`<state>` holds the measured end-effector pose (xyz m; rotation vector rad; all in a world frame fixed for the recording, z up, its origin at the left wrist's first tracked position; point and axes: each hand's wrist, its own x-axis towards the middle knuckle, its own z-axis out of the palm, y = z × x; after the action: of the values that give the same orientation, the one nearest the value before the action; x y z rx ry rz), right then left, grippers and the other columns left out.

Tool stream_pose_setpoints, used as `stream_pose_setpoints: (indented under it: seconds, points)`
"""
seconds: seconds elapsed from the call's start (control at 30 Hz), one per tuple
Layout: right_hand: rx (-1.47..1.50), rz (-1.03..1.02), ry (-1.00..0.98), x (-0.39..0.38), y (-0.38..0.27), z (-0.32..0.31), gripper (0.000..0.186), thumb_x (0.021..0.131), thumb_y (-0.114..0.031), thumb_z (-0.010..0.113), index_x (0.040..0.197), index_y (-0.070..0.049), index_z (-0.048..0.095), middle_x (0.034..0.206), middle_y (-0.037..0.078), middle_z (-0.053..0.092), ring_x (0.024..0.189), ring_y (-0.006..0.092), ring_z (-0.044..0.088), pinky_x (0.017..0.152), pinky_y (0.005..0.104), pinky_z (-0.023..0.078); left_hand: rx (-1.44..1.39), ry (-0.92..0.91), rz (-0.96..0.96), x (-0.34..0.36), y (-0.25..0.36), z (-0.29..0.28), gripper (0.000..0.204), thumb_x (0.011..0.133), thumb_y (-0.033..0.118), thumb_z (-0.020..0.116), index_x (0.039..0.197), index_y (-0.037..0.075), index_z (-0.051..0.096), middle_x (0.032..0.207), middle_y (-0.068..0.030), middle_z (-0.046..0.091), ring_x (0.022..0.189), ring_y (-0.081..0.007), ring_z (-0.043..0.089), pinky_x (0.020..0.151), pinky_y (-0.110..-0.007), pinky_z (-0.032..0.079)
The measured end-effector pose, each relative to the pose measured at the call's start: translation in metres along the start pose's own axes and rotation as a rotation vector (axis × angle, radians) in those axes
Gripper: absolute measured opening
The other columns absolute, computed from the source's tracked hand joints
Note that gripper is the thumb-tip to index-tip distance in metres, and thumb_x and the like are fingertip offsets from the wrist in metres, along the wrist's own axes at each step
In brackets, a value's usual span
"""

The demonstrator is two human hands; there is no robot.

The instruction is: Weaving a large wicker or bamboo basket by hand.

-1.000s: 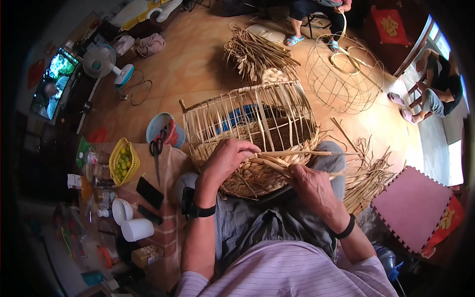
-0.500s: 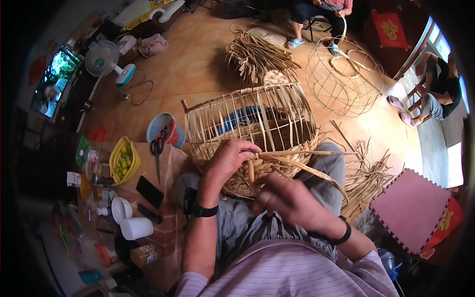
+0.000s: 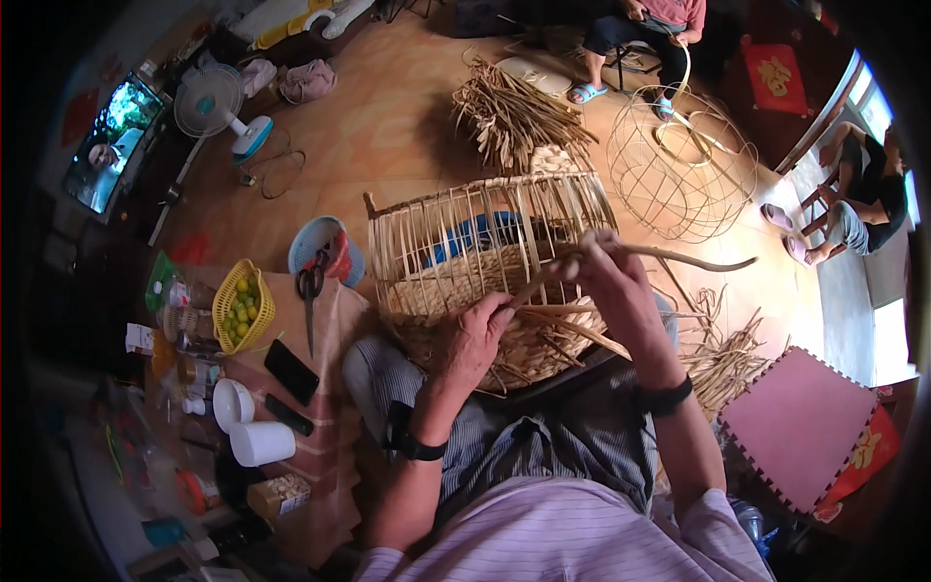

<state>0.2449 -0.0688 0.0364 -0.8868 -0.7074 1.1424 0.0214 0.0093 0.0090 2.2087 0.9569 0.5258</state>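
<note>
A half-woven basket [image 3: 436, 291] rests against my knees, its lower wall of thick braided plant stalks and its upper part bare upright strips. My left hand [image 3: 473, 339] is closed at the basket's near edge, its fingers pinching a dried plant stalk. Higher and to the right, my right hand [image 3: 609, 276] grips the same dried stalk [image 3: 693, 260], whose free end sticks out to the right past the hand. Several loose stalk ends [image 3: 582, 330] jut from the weave under my hands. Something blue [image 3: 475, 236] shows inside the basket.
On my left a table [image 3: 335, 320] holds scissors [image 3: 309, 291], a yellow basket of green fruit [image 3: 242, 308], a phone [image 3: 291, 371] and white cups [image 3: 262, 444]. Stalk bundles [image 3: 524, 112] lie ahead and at right. A wire-like frame [image 3: 679, 165] stands near a seated person [image 3: 640, 48]; another sits far right.
My right hand has moved up and right from near my lap, now drawing a stalk out to the right. My left hand has shifted slightly down, staying at the basket's edge.
</note>
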Motion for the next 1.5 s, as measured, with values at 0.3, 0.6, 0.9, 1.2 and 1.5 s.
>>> stream_pose_setpoints:
  seconds: [0.3, 0.6, 0.9, 1.2, 1.5]
  points:
    - [-0.730, -0.057, -0.173, 0.111, 0.017, 0.006, 0.021, 0.103, -0.025, 0.065, 0.102, -0.004, 0.067, 0.080, 0.008, 0.070, 0.077, 0.0181, 0.072, 0.069, 0.0347, 0.056, -0.023, 0.142, 0.025, 0.005, -0.011, 0.017, 0.015, 0.102, 0.017, 0.065, 0.108, 0.004, 0.066, 0.081, -0.0203, 0.069, 0.076, -0.0388, 0.070, 0.068, -0.043, 0.053]
    - [-1.585, -0.507, -0.189, 0.120, 0.015, 0.029, 0.014, 0.090, -0.024, 0.070, 0.088, -0.011, 0.073, 0.079, 0.015, 0.070, 0.074, 0.0369, 0.071, 0.063, 0.0476, 0.055, -0.055, 0.142, 0.028, 0.007, -0.004, 0.012, 0.018, 0.104, 0.023, 0.062, 0.107, 0.006, 0.068, 0.083, -0.0220, 0.070, 0.079, -0.0432, 0.070, 0.066, -0.047, 0.053]
    - [-1.595, -0.572, -0.039, 0.105, 0.030, 0.042, 0.013, 0.091, -0.011, 0.060, 0.096, -0.009, 0.072, 0.078, 0.018, 0.069, 0.074, 0.0391, 0.071, 0.062, 0.0489, 0.055, 0.032, 0.151, -0.061, 0.011, 0.005, 0.012, 0.027, 0.107, 0.028, 0.056, 0.097, 0.004, 0.065, 0.078, -0.0275, 0.063, 0.078, -0.0495, 0.065, 0.063, -0.051, 0.050]
    - [-1.407, -0.535, -0.093, 0.108, 0.038, 0.021, 0.019, 0.094, -0.011, 0.062, 0.110, -0.007, 0.072, 0.080, 0.020, 0.071, 0.074, 0.0382, 0.071, 0.064, 0.0479, 0.055, 0.090, 0.199, -0.147, 0.016, 0.016, 0.016, 0.027, 0.101, 0.025, 0.063, 0.087, 0.002, 0.067, 0.079, -0.0294, 0.064, 0.077, -0.0513, 0.063, 0.061, -0.051, 0.050]
    - [-0.663, -0.101, 0.170, 0.074, 0.029, 0.019, 0.026, 0.096, -0.005, 0.073, 0.120, -0.003, 0.065, 0.088, 0.009, 0.074, 0.071, 0.0127, 0.067, 0.059, 0.0298, 0.053, 0.105, 0.265, -0.105, 0.018, 0.014, 0.025, 0.026, 0.095, 0.024, 0.071, 0.087, 0.000, 0.065, 0.074, -0.0224, 0.068, 0.075, -0.0461, 0.068, 0.062, -0.047, 0.051]
